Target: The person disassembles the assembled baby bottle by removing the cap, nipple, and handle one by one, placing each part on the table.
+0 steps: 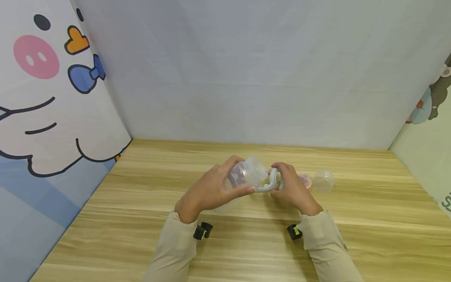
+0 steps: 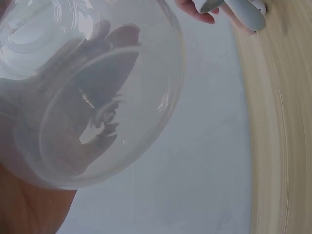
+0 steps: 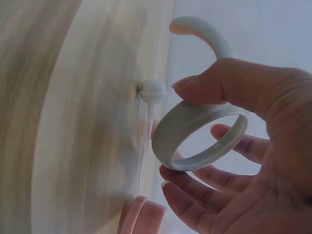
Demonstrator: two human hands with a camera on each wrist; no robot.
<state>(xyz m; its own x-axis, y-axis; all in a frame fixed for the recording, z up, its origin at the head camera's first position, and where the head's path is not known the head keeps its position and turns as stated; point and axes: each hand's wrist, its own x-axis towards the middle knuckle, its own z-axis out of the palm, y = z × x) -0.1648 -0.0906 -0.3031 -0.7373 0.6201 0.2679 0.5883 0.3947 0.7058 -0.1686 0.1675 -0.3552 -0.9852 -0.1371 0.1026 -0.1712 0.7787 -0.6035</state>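
My left hand point(image 1: 209, 188) grips a clear baby bottle point(image 1: 244, 173) around its body, thumb on the near side, and holds it tilted with the mouth toward the right. In the left wrist view the rounded clear base of the bottle point(image 2: 151, 107) fills much of the picture. Between thumb and fingers, my right hand point(image 1: 293, 188) pinches a pale grey handle ring point(image 3: 168, 139) with a curved arm rising from it. The ring point(image 1: 273, 178) is close beside the bottle's mouth. Behind it lies a thin clear straw point(image 3: 145, 151) ending in a grey weighted ball point(image 3: 153, 91).
A pink collar point(image 1: 306, 181) attached to the straw lies on the wooden table point(image 1: 141, 235), just right of my right hand. Next to it sits a clear domed cap point(image 1: 323, 181). A pale wall point(image 1: 246, 78) stands behind the table, with cartoon-printed panels at both sides.
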